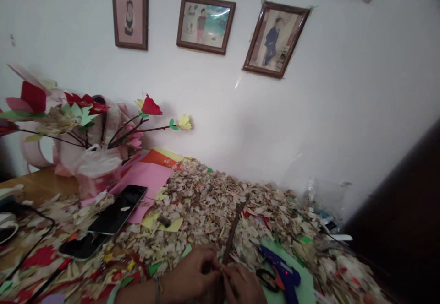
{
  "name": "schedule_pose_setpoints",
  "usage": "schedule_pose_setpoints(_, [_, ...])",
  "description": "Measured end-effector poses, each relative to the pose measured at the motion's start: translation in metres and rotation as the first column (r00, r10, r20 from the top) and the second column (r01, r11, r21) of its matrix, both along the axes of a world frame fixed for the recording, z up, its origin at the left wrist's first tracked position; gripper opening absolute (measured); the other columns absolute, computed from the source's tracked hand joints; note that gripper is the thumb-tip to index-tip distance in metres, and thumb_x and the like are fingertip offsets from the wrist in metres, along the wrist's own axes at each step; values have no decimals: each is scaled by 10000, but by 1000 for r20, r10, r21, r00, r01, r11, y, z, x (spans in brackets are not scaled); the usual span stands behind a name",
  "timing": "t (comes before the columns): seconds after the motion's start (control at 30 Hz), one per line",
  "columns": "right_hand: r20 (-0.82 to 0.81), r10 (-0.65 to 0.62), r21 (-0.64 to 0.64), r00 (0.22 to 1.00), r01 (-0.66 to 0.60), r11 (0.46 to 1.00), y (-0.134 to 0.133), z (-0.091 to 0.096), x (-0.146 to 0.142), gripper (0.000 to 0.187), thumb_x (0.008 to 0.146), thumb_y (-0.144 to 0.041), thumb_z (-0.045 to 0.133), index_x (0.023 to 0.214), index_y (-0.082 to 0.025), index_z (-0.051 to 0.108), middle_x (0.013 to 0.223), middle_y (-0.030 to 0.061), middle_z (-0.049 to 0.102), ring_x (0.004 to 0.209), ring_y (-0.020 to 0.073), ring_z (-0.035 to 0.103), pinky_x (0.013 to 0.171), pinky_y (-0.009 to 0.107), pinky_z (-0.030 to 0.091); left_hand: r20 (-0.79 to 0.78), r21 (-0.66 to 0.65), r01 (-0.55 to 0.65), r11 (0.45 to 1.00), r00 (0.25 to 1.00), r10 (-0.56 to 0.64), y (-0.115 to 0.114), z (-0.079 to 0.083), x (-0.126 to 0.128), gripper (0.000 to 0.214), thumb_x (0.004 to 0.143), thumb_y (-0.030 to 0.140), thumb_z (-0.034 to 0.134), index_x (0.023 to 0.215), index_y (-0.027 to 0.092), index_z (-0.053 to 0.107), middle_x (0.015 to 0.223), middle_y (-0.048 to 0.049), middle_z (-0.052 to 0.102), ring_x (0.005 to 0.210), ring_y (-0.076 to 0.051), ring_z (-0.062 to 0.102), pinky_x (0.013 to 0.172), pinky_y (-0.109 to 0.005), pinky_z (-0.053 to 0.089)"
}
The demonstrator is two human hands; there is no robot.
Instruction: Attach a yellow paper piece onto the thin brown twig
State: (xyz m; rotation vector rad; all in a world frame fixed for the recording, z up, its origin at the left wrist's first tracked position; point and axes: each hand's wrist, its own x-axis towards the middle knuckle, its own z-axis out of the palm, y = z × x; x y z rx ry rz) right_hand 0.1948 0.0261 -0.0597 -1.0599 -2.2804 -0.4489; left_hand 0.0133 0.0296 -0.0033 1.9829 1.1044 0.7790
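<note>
At the bottom centre, my left hand (193,273) and my right hand (243,285) meet with closed, pinching fingertips. What they hold between them is too small and dim to make out. A dark brown twig (234,226) runs away from the fingertips over the dried petals; I cannot tell whether it is gripped or just lies there. Right of my right hand, a blue glue gun (287,272) with a lit red light rests on green paper (304,260). Beside it are dark-handled scissors (267,280), partly covered.
A thick layer of pale dried petals (202,198) covers the table. Two phones, one being a black phone (118,210), lie left near pink paper (146,178). Behind them, paper flowers (151,105) on twigs lean outward near a plastic-wrapped cup (98,171). Framed photos (206,24) hang above.
</note>
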Motion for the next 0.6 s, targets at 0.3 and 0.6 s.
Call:
schedule_pose_setpoints(0.3, [-298,-140,-258,944,62,964,-1,-11,-1,198,816,-307,446,898,-216,602,784,-4,708,656,129,663,570,190,530,-58,-32,-27,999,998,25,4,3,2,102,728,116,546,745,193,611,808,23,617,817,-131,520,768,-221,352])
schedule_pose_setpoints(0.6, [-340,-162,-254,926,75,964,-5,-5,-8,291,845,-383,381,754,-233,613,679,-18,688,606,122,645,550,196,504,-121,-22,-68,997,991,65,5,-5,4,91,736,155,530,762,187,612,806,13,621,813,-147,511,773,-243,349])
